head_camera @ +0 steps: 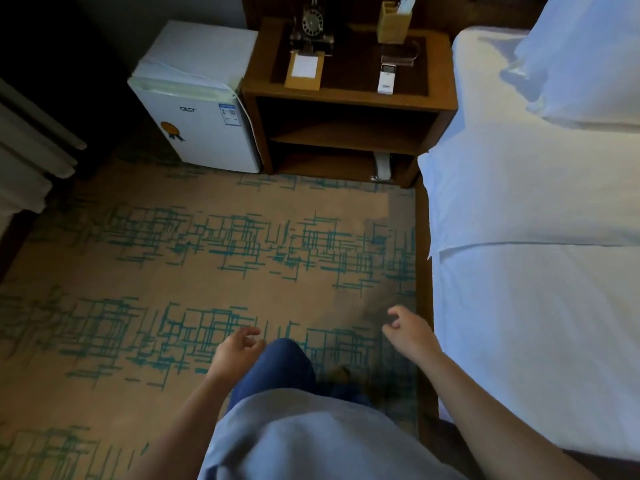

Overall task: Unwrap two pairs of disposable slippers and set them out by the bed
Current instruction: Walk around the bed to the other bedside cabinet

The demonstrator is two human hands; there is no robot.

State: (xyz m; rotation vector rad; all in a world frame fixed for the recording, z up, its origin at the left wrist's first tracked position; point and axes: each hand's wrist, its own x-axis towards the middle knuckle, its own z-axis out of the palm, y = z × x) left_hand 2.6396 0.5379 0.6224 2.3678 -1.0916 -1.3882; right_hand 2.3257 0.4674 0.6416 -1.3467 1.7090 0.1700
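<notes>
1. One pale packet [382,167], possibly wrapped slippers, is lying on the bottom shelf of the nightstand [348,98]; it is too small and dim to confirm, and a second pair is not showing anywhere.
2. The left hand [235,353] is hanging empty over the carpet [138,254] beside the knee, its fingers [250,332] loosely curled and slightly apart, gripping nothing.
3. The right hand [410,332] is hovering empty near the edge of the bed [536,271], fingers relaxed and apart.
4. Risk, as I judge it: the packet is sitting deep under the low shelf, so a reaching hand may be grabbing only one pair, or pushing it further back.
5. Risk: thin wrapping may be tearing unevenly, and a slipper could be dropping onto the patterned carpet, where the light is poor.
6. Risk: the tabletop is carrying loose things, which a rising arm could be knocking.
7. Count: one telephone [311,24], one notepad [304,69], one remote [386,78], one wooden holder [393,22], one white fridge [197,98], and one pillow [585,57].
</notes>
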